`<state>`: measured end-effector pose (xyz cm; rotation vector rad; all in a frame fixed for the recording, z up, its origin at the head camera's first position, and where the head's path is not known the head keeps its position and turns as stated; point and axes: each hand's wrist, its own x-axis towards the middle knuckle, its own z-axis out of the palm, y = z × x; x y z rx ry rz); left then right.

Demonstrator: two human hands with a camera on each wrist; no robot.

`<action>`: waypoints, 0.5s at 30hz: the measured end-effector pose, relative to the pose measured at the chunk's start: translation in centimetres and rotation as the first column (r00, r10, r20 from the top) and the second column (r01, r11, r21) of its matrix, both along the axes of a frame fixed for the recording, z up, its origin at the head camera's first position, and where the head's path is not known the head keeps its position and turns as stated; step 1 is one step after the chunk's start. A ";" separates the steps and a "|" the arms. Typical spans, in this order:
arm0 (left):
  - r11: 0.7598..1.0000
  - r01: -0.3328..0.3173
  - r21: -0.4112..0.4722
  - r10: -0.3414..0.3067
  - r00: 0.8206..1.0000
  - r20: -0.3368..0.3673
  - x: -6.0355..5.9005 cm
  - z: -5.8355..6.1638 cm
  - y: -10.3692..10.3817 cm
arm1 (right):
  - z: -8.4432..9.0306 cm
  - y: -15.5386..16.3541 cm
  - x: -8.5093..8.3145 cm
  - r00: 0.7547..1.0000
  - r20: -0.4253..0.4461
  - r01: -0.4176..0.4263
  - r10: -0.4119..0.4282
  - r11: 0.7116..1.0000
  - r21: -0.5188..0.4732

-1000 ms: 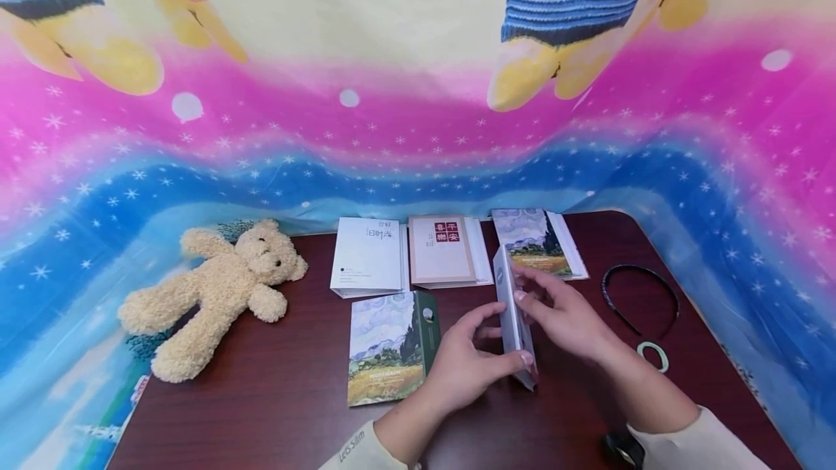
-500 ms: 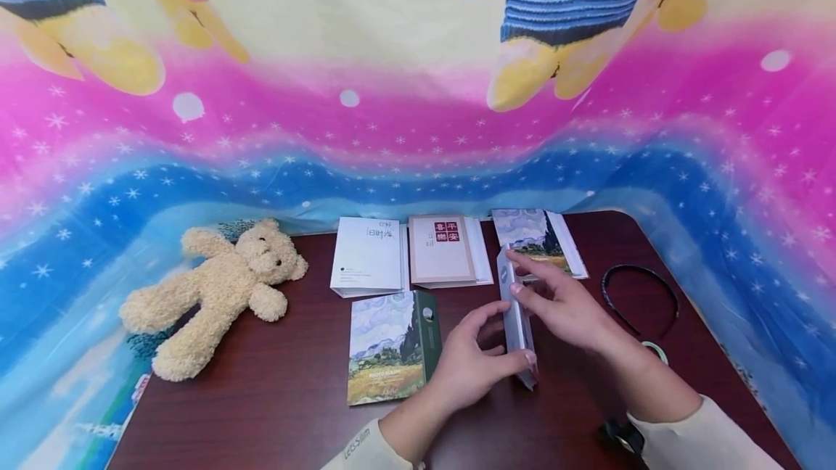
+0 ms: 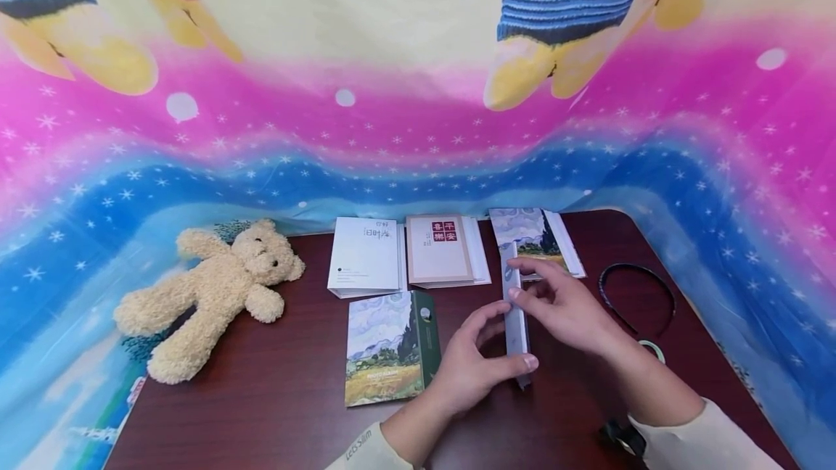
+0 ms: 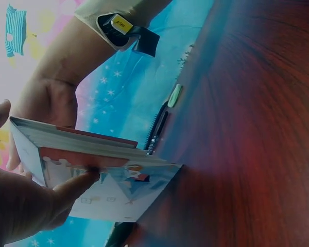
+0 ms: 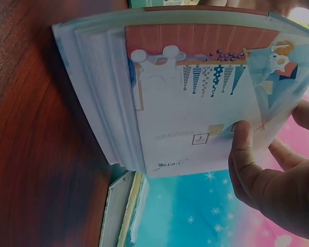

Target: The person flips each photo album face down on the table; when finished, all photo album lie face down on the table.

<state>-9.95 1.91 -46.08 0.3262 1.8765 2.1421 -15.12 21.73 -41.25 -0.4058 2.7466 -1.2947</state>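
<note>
An illustrated booklet (image 3: pixel 515 314) is stood on edge on the dark table (image 3: pixel 274 397), centre-right. It is pinched near its lower end by the left hand (image 3: pixel 466 372) from 7 o'clock and steadied by the right hand (image 3: pixel 564 310) from 3 o'clock, fingers curled against its cover, so it is kept upright.

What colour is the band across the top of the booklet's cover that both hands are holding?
Reddish-orange with fine stripes, above a pale cover on the booklet; the right wrist view shows it best.
</note>
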 end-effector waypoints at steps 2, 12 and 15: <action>0.999 0.010 0.038 -0.011 0.999 0.033 0.1 -0.1 0.0 | 0.0 0.1 0.0 1.000 -0.005 -0.001 0.001 1.000 -0.003; 0.988 0.002 0.157 -0.019 0.994 0.110 0.2 -0.8 0.7 | 0.2 0.9 0.1 0.999 0.033 0.010 -0.008 0.998 -0.064; 0.986 0.007 0.167 -0.027 0.992 0.120 0.2 -0.9 0.8 | 0.2 1.1 0.2 0.999 0.039 0.019 -0.017 0.997 -0.068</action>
